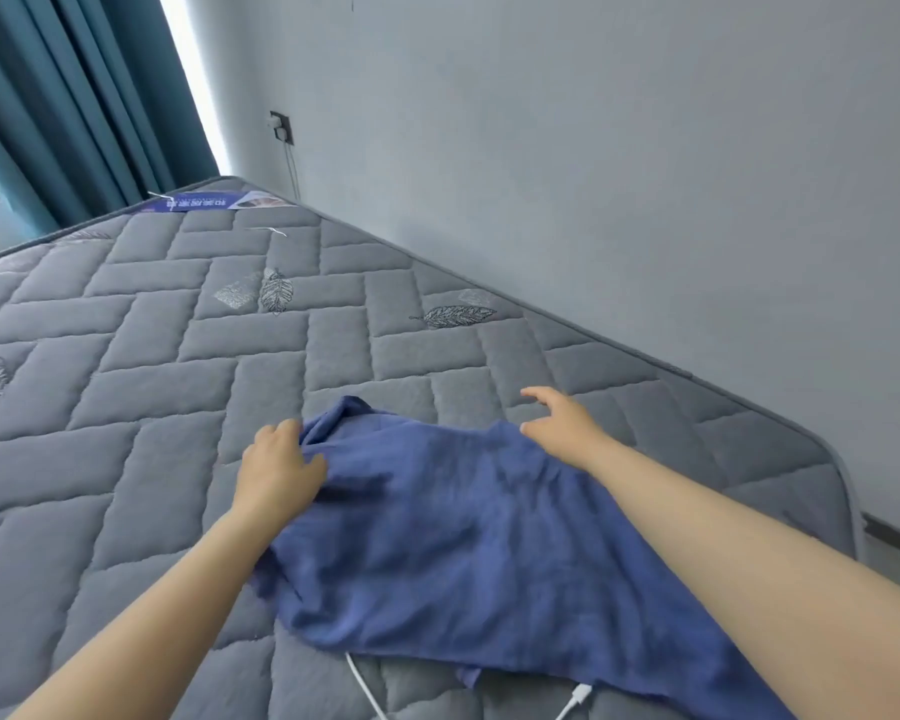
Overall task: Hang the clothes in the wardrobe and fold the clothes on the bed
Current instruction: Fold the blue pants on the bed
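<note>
A blue garment (463, 543) lies spread and wrinkled on the grey quilted mattress (141, 387), reaching from the middle to the near right. My left hand (279, 467) grips its far left corner, fingers closed on bunched cloth. My right hand (562, 423) sits at the far right corner, thumb and forefinger apart, the fingertips at the cloth's edge. The right forearm lies over the garment's right side and hides part of it.
A white cable with a plug (575, 701) lies on the mattress under the garment's near edge. A grey wall (619, 174) runs along the bed's right side, with a socket and charger (280, 127). Teal curtains (68, 96) hang at the far left.
</note>
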Demonstrator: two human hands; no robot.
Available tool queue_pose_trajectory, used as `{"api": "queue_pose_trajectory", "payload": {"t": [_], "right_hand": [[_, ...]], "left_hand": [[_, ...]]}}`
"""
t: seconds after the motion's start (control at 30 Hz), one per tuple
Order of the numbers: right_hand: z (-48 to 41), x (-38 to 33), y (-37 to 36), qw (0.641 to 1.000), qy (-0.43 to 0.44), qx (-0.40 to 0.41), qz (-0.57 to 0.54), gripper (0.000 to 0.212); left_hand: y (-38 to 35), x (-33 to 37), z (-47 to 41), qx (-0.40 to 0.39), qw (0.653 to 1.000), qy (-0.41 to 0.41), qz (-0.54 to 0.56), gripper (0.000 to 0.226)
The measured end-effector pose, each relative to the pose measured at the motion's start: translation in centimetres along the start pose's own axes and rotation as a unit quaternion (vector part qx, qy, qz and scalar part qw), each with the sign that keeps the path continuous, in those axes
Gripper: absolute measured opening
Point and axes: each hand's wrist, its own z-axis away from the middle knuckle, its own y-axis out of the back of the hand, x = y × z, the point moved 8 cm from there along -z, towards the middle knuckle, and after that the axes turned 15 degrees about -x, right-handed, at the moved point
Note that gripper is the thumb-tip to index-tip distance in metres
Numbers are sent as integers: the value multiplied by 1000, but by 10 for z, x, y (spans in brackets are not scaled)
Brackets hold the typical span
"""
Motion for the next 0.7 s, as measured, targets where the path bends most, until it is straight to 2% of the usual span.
{"api": "queue_pose_trajectory", "payload": {"t": [0.2,0.43,0.7], "right_hand": [[47,75,35,998,-52,24,-5,43],[125,191,78,987,-119,81,-65,33],[204,308,93,976,-192,99,-28,30]], "left_hand": [[-49,90,12,-57,993,-101,31,31],[-131,188,43,-132,973,-191,-15,23],[-234,284,71,-212,936,-269,-86,25]]}}
